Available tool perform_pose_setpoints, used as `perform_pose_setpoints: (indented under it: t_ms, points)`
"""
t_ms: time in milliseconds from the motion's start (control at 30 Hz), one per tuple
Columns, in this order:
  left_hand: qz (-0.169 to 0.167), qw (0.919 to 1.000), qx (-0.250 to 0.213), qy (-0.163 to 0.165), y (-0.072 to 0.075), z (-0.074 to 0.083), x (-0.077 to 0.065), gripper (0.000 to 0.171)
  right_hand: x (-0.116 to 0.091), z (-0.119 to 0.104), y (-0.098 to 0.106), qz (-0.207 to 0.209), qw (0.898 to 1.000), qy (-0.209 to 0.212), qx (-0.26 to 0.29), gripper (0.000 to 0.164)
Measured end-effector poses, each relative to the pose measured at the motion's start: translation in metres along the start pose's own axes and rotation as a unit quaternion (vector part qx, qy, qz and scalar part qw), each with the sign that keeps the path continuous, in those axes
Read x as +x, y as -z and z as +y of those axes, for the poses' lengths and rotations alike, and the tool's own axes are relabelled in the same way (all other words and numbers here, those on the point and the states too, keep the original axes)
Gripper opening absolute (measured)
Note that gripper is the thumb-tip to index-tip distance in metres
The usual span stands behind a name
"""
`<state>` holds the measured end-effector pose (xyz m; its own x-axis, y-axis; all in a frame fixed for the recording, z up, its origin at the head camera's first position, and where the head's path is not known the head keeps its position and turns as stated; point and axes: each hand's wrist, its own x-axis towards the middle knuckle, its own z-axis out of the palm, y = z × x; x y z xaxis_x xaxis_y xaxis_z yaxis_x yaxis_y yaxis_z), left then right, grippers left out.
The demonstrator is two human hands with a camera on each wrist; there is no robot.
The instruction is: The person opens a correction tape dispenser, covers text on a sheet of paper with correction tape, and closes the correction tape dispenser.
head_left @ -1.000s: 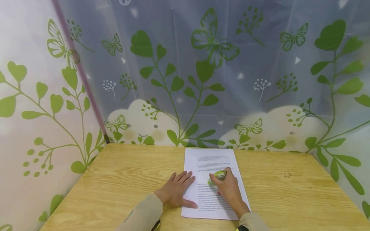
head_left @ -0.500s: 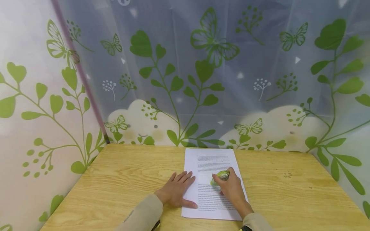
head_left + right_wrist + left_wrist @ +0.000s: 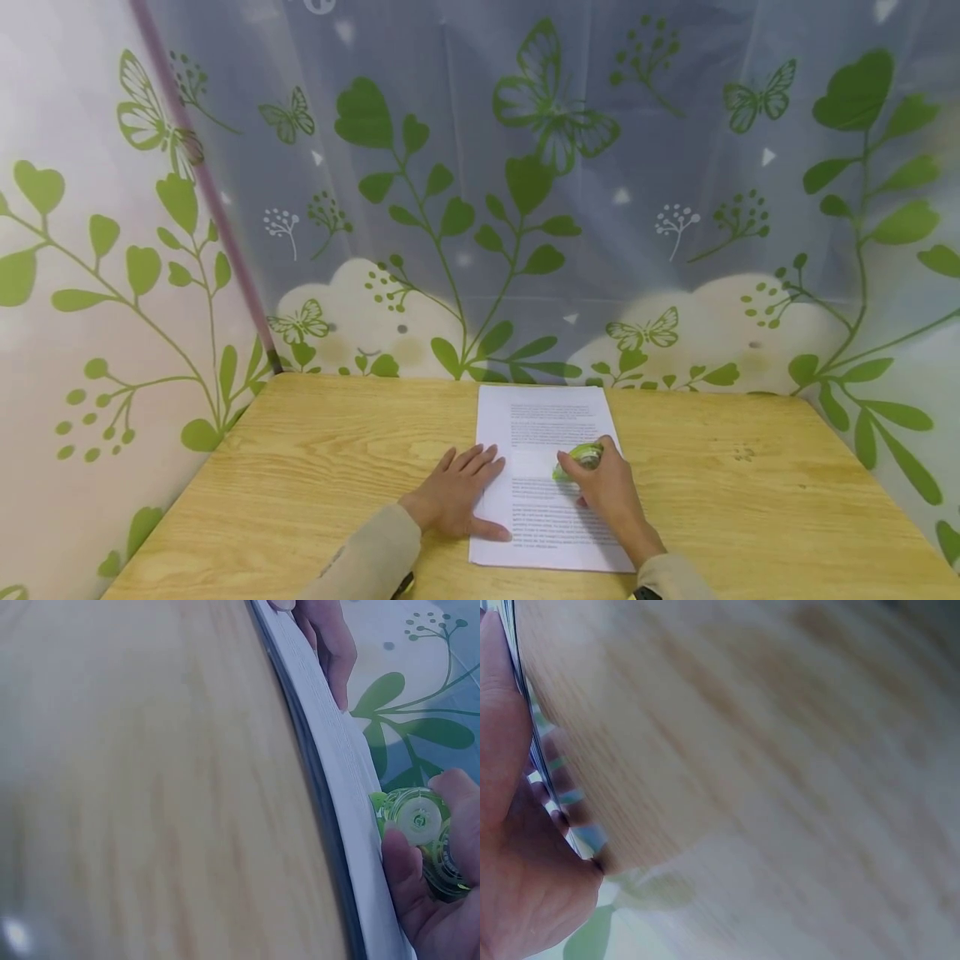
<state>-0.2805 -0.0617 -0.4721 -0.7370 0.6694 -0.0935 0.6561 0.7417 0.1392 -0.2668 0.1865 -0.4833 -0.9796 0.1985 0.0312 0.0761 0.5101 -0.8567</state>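
Note:
A stack of printed paper (image 3: 493,417) lies on the wooden table, with a white gap between the upper and lower blocks of text. My right hand (image 3: 611,492) grips a green see-through correction tape dispenser (image 3: 583,457), its tip down at the right part of that gap. In the right wrist view, thumb and index finger hold the dispenser (image 3: 418,817) from both ends, and round reels show inside it. My left hand (image 3: 459,496) rests on the left edge of the stack, fingers spread and thumb near the lower text.
The wooden table (image 3: 337,442) runs out on both sides of the paper. Behind it hangs a blue-grey curtain (image 3: 465,275) printed with green leaves and butterflies, meeting the table's back edge. Pale curtain (image 3: 90,250) also closes off the left side.
My right hand has slid the correction tape dispenser a short way to the right along the white gap in the text. The left hand stays in place on the paper.

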Motion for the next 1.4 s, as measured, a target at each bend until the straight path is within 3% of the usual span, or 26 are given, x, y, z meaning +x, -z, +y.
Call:
perform_pose_setpoints:
  t_ms: [1400]
  points:
    - [0.001, 1.0, 0.002, -0.002, -0.002, -0.001, 0.002, 0.102, 0.0, 0.015, 0.028, 0.008, 1.0, -0.016, -0.012, 0.05]
